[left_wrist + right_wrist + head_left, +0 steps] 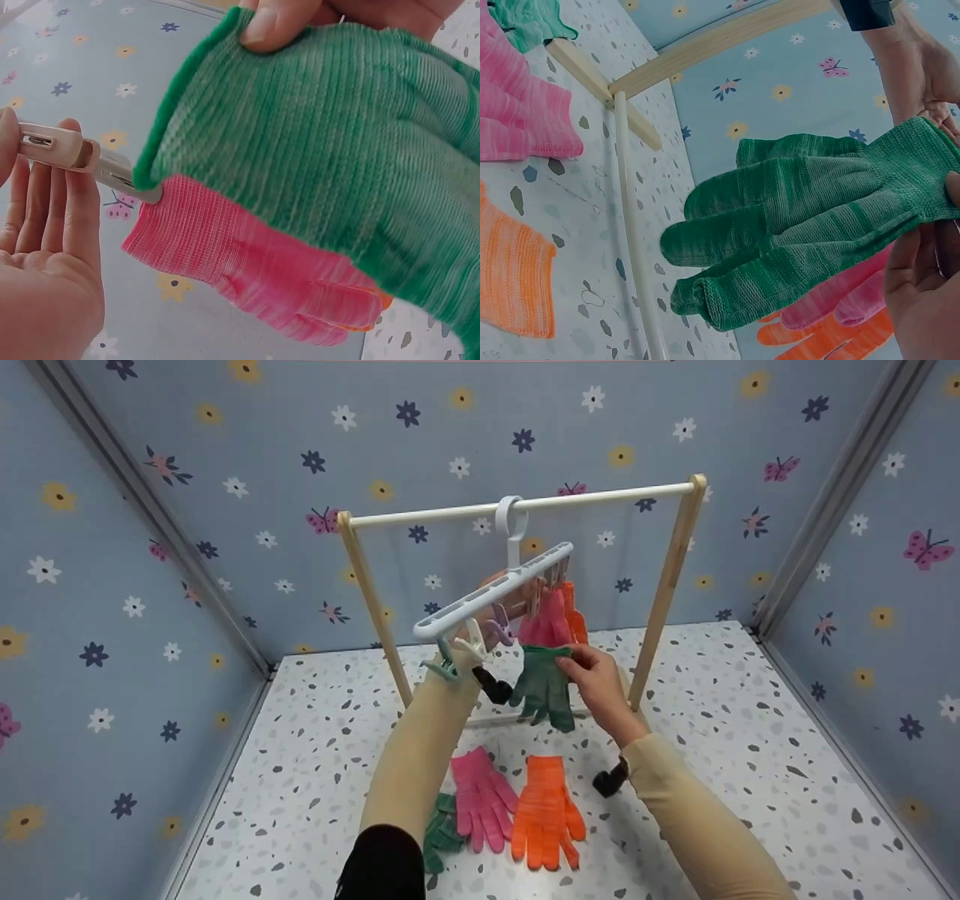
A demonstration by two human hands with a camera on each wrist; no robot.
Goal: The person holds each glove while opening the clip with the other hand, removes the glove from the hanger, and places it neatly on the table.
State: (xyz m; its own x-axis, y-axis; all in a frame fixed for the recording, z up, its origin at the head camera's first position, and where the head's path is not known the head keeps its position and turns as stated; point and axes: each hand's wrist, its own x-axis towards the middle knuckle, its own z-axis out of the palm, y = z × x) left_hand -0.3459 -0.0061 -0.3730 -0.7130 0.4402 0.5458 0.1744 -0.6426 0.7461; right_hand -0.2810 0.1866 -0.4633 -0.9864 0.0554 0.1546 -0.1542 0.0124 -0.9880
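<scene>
- The right hand (598, 679) pinches the cuff edge of a green glove (549, 686) between thumb and bent fingers, with little gap between them.
- That glove hangs from the right hand in the middle of the scene, below the hanger (466, 610), its fingers pointing down and toward the near side.
- The left hand (56, 262) reaches up behind the hanger bar; its thumb and forefinger close on a pale peg (52, 144), while the other fingers lie loosely extended. Whether the peg's mouth is parted cannot be told, as the green cuff covers part of that area.
- A hanging pink glove (545, 619) is clipped under the far right part of the hanger, and a hanging orange glove (575, 615) is just beyond it.
- At the near left end of the bar dangle a purple peg (501, 627), a white peg (473, 642) and a green peg (442, 664).
- The hanger hooks over the white rail (427, 515) of a wooden-legged stand (670, 577), its bar slanting from near left to far right.
- On the speckled table (300, 787), nearer the person, lie a crumpled green glove (444, 829) at left, a flat pink glove (480, 795) in the middle and a flat orange glove (546, 806) at right.
- Flower-patterned walls (465, 427) stand behind and on both sides.
</scene>
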